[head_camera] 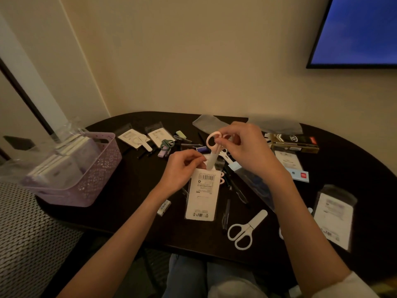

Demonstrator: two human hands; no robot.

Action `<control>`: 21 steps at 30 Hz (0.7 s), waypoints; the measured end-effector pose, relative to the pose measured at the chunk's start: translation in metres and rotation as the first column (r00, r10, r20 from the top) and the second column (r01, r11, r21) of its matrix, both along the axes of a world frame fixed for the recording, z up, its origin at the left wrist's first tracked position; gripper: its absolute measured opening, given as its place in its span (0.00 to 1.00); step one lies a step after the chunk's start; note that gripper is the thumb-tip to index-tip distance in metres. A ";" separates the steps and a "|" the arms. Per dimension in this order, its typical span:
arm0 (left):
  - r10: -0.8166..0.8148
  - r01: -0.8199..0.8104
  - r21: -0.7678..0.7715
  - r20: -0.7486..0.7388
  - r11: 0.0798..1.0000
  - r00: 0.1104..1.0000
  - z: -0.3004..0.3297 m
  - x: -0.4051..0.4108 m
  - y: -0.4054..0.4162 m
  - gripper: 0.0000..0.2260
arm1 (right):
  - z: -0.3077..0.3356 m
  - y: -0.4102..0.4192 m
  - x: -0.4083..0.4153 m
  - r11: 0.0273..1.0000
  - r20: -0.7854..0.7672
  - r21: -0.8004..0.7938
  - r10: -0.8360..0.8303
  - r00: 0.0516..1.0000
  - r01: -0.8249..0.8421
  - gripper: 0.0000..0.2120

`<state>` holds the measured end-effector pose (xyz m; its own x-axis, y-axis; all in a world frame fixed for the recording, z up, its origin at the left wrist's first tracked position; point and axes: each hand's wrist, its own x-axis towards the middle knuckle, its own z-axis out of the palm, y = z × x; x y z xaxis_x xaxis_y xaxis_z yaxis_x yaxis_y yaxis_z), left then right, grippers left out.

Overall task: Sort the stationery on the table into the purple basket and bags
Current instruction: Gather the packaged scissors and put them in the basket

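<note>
The right hand point(242, 147) pinched the pink scissors point(212, 150) by their loop, capped tip entering the bag point(203, 194) right of the purple basket point(101, 168). The left hand point(182, 166) pinched the bag's limp, slippery mouth. Light, rigid scissors; handles seemed the best hold.

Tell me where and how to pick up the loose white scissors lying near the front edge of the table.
Probably best to grip the white scissors at the narrow neck between the finger loops and the capped blade, coming from above. They lie flat on the table, loops toward the person, cap pointing away and right, with bare tabletop on both sides of the neck. A black pen lies close on their left.
</note>
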<state>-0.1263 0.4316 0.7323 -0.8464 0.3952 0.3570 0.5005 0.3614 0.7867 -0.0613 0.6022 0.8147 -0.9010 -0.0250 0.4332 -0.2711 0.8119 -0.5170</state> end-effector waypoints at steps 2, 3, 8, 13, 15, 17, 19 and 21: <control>0.000 0.000 0.004 0.003 1.000 1.000 -0.001 0.002 0.000 0.05 | 0.002 0.002 0.000 1.000 0.030 -0.018 0.012 0.999 -0.011 0.07; 0.001 -0.001 0.004 -0.001 1.000 1.000 0.000 0.003 0.000 0.05 | 0.003 0.003 0.000 1.000 0.043 -0.028 0.014 0.999 -0.013 0.07; 0.041 -0.043 0.075 0.025 0.996 0.999 -0.001 0.011 0.000 0.05 | 0.006 0.005 -0.002 0.997 0.086 -0.082 0.013 0.996 -0.006 0.09; 0.073 -0.114 0.237 0.176 0.965 0.982 0.005 0.020 0.003 0.07 | 0.008 0.003 -0.005 0.993 0.083 -0.114 0.037 0.996 -0.027 0.08; 0.082 -0.158 0.294 0.253 0.943 0.964 0.007 0.024 0.004 0.07 | 0.009 0.001 -0.006 0.991 0.085 -0.130 0.041 0.996 -0.029 0.07; 0.096 -0.195 0.320 0.300 0.927 0.949 0.008 0.026 0.005 0.07 | 0.009 0.001 -0.007 0.988 0.084 -0.153 0.046 0.995 -0.033 0.07; 0.104 -0.214 0.326 0.323 0.921 0.941 0.008 0.028 0.006 0.07 | 0.009 0.000 -0.007 0.986 0.080 -0.164 0.048 0.996 -0.034 0.07; 0.106 -0.223 0.338 0.331 0.914 0.937 0.008 0.029 0.006 0.07 | 0.010 -0.001 -0.007 0.986 0.076 -0.163 0.040 0.996 -0.027 0.07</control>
